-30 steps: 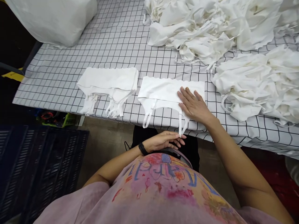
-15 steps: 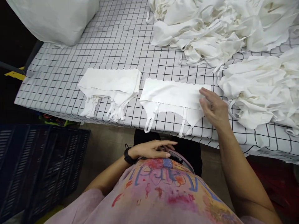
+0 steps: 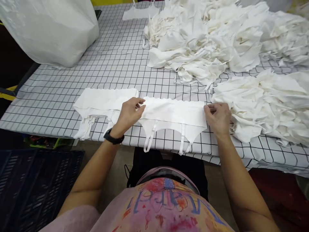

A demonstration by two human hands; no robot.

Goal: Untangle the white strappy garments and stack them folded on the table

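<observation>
A white strappy bra top (image 3: 172, 111) lies flat near the table's front edge, its scalloped band away from me and its straps pointing towards me. At its left end is my left hand (image 3: 131, 112), fingers curled and thumb a little apart from them, the tips at the garment's edge. My right hand (image 3: 218, 117) pinches the right end of the band between thumb and fingers. Just left of it lies a neat stack of similar white bra tops (image 3: 103, 98), partly hidden behind my left hand, with the straps bunched at the front.
A large heap of loose white garments (image 3: 205, 42) covers the back right of the checked table cover (image 3: 116, 58). Another pile (image 3: 265, 103) lies to the right. A big white bag (image 3: 55, 32) stands at the back left. Dark blue crates (image 3: 36, 187) are below, left.
My left hand has come up from my waist to the bra top's left end. My right hand has moved to its right edge and closed there. The view has tilted up.
</observation>
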